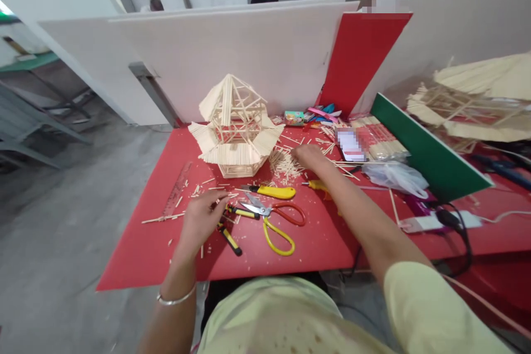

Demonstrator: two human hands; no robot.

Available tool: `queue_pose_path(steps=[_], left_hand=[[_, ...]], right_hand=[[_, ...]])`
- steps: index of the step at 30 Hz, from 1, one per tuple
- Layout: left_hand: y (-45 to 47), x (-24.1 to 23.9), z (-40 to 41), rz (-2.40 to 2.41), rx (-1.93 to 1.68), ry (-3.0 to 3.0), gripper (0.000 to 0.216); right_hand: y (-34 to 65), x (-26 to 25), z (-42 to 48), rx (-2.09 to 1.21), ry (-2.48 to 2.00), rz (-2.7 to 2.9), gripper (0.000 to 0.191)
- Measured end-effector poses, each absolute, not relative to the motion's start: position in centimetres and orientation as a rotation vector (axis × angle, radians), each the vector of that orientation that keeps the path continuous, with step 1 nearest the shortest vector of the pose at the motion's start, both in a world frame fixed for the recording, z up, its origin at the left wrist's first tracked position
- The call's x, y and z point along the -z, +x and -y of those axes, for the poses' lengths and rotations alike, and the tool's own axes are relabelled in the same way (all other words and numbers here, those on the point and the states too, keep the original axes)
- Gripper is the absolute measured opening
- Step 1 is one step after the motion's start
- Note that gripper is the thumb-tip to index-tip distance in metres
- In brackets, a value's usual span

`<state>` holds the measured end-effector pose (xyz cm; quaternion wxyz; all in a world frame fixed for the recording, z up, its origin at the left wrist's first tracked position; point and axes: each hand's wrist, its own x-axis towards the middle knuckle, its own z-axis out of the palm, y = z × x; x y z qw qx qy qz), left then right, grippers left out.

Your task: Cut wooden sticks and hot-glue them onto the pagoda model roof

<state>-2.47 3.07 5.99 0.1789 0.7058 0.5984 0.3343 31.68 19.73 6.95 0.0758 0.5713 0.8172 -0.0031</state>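
My left hand (203,214) hovers over the near left of the red board, its thumb and fingertips drawn together; I cannot make out what is between them. Just beside it lie black-and-yellow pliers (244,212). My right hand (307,156) reaches to the edge of a pile of short wooden sticks (286,164); its fingertips are blurred and partly hidden. Behind both hands stands a pavilion model (236,130) built of thin sticks, its roof partly covered. Scissors (271,211) with red and yellow handles rest below a yellow utility knife (276,192).
A yellow glue gun (317,185) lies under my right forearm. Clear ruler (176,191) at left, phone (350,145) and plastic bag (394,177) at right. A green board (431,149) stands before another stick model (477,99). White panels (249,55) rise behind.
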Motion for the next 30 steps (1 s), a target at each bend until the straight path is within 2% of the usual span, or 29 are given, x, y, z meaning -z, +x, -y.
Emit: queue_pose_path(steps=[9,16,18,23,30], left_hand=[[-1.8,-5.2,-3.6,-1.646,-0.92,1.954,0.022],[0.2,-6.8,-4.4,-1.489,-1.007,1.883,0.02],[0.7,-7.1,-4.6,-1.423,-1.003,1.812,0.021],[2.4,-8.3,-5.2,-1.267,-1.022,1.635,0.027],[2.6,-10.1,-5.1,-1.137,-1.053,1.511,0.029]], right_hand=[[34.3,-6.4,-20.7,-0.045,1.416,-2.579,0.03],[33.8,-9.9,-18.1,-0.212,1.42,-2.697,0.035],[33.1,-11.2,-16.1,-0.303,1.373,-2.806,0.039],[30.1,-13.8,-11.4,-0.845,1.061,-3.258,0.036],[25.6,-15.3,-9.9,-1.052,0.797,-3.41,0.028]])
